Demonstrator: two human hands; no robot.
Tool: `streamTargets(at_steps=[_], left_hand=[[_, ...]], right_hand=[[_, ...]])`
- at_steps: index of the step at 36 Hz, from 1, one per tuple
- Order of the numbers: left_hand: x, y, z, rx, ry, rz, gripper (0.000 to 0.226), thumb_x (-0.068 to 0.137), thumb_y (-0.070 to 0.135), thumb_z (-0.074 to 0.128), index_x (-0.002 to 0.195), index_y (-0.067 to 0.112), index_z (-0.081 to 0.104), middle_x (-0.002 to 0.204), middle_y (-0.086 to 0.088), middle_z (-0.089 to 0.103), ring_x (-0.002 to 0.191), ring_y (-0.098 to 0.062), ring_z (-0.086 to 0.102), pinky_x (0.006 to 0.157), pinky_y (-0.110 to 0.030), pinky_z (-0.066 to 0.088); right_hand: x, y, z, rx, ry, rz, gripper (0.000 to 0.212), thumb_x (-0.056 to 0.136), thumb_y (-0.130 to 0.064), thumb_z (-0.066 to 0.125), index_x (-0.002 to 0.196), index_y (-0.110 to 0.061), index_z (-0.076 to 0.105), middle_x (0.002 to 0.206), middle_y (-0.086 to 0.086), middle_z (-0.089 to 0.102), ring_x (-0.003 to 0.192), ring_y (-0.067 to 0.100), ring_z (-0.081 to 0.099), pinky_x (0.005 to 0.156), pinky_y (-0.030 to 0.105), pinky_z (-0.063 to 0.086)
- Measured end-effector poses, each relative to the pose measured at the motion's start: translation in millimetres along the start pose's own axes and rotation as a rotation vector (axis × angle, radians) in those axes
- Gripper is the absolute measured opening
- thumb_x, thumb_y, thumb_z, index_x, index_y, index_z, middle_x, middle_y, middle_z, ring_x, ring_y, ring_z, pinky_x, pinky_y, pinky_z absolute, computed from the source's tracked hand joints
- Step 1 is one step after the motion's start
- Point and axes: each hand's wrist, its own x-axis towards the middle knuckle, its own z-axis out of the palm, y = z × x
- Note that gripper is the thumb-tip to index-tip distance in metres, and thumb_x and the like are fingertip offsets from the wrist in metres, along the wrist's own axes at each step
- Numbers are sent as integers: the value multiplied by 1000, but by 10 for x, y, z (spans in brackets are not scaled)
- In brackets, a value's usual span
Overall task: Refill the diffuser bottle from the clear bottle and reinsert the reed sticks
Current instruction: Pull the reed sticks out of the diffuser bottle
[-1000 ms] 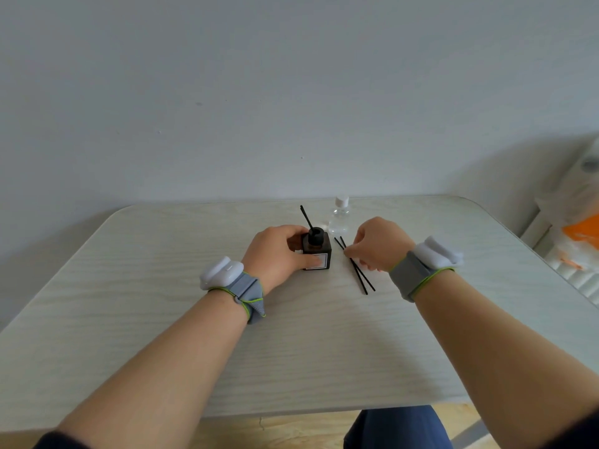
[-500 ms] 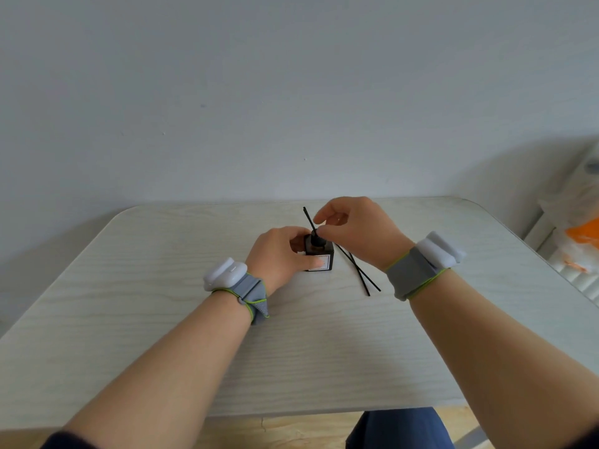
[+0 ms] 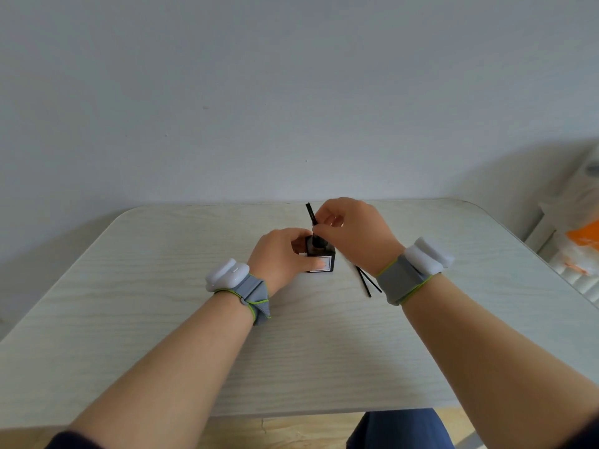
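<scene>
table [image 3: 162, 303]: pale wood-grain top with rounded corners. The diffuser bottle stands on it toward the far edge, about mid-width.
left wristband [image 3: 233, 280]: grey strap, green trim, white module on top. Left of the diffuser bottle and nearer the camera.
left hand [image 3: 278, 257]: wrapped round the diffuser bottle from its left side. Thumb lies across the front label, other fingers curl behind. Bottle base is on the table.
diffuser bottle [image 3: 325, 252]: small dark square bottle, upright, black neck on top. White framed label faces the camera. Sits between the two hands.
reed stick [image 3: 310, 213]: thin and black, rising from the diffuser bottle's neck and leaning slightly left (may be more than one pressed together, too fine to tell).
right hand [image 3: 353, 231]: above and right of the diffuser bottle. Thumb and forefinger are pinched on the reed stick just above the neck. Remaining fingers are loosely curled.
loose reed sticks [image 3: 366, 283]: two black ones flat on the table, just right of the diffuser bottle and nearer the camera. They form a narrow V, with far ends hidden under the right wrist.
right wristband [image 3: 411, 273]: same grey strap and white module. Right of the diffuser bottle, above the loose reed sticks.
white-and-orange bundle [image 3: 583, 238]: far right of the diffuser bottle, past the table edge. Too blurred to tell what it is.
</scene>
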Motion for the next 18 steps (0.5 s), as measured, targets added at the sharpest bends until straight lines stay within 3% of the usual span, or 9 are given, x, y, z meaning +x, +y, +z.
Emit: streamTargets(at_steps=[3, 7, 10, 13, 16, 18], left_hand=[[-1, -1, -4, -11, -2, -7, 36, 66, 23, 82, 101, 23, 71, 96, 5, 74, 91, -11, 68, 91, -38, 53], [1, 2, -7, 6, -5, -3, 39, 65, 27, 82, 102, 24, 71, 96, 4, 74, 91, -13, 68, 90, -39, 52], [-7, 19, -9, 12, -11, 1, 43, 59, 36, 78, 100, 25, 71, 95, 5, 74, 91, -14, 68, 90, -41, 52], [-7, 23, -15, 28, -16, 5, 47, 57, 41, 74, 101, 26, 71, 96, 6, 74, 91, -14, 68, 89, -41, 52], [-7, 8, -13, 35, -18, -2, 41, 65, 32, 80, 104, 26, 70, 99, 7, 73, 93, -13, 67, 91, -39, 52], [-5, 1, -10, 28, -8, -9, 39, 67, 29, 81, 104, 26, 70, 99, 8, 73, 93, -12, 67, 91, -37, 52]], right_hand=[[5, -16, -9, 30, 20, 9, 5, 81, -16, 65, 84, -18, 69, 83, -3, 69, 80, 13, 62, 73, 23, 49], [22, -32, -29, 91, 69, 20, 7, 84, -15, 63, 87, -16, 69, 84, -2, 70, 79, 12, 62, 65, 13, 43], [22, -61, -70, 154, 124, 11, 8, 86, -13, 60, 90, -14, 68, 87, -1, 70, 81, 12, 62, 67, 12, 44], [28, -85, -118, 212, 194, -1, 10, 88, -13, 58, 92, -12, 67, 86, -3, 68, 84, 16, 63, 76, 25, 51], [45, -64, -156, 319, 264, 44, 8, 89, -14, 56, 92, -13, 63, 82, -2, 66, 82, 23, 65, 80, 42, 55], [57, -26, -188, 350, 310, 79, 7, 89, -15, 55, 92, -12, 61, 83, 3, 67, 81, 26, 66, 79, 45, 55]])
